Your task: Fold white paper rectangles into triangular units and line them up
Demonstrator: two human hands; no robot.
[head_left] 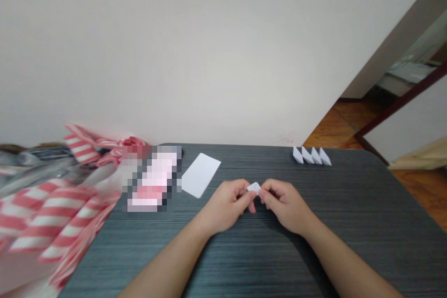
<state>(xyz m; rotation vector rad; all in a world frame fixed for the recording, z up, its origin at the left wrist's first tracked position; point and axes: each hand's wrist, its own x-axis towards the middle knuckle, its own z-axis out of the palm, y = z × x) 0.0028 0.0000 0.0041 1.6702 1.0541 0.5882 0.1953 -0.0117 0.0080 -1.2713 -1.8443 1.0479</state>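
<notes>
A small folded piece of white paper (254, 188) is pinched between both my hands just above the dark grey table (244, 260). My left hand (228, 206) grips its left side with curled fingers. My right hand (282, 204) holds the right side, fingers closed on it. A flat white paper slip (200, 174) lies on the table to the left of my hands. Several small folded white paper triangles (312, 155) stand in a row at the table's far right edge.
Red-and-white striped cloth (52, 214) is heaped at the table's left side. A blurred pink-and-white object (153, 179) lies beside the paper slip. A plain wall (195, 51) rises behind the table. An orange floor (335, 125) and doorway show at right.
</notes>
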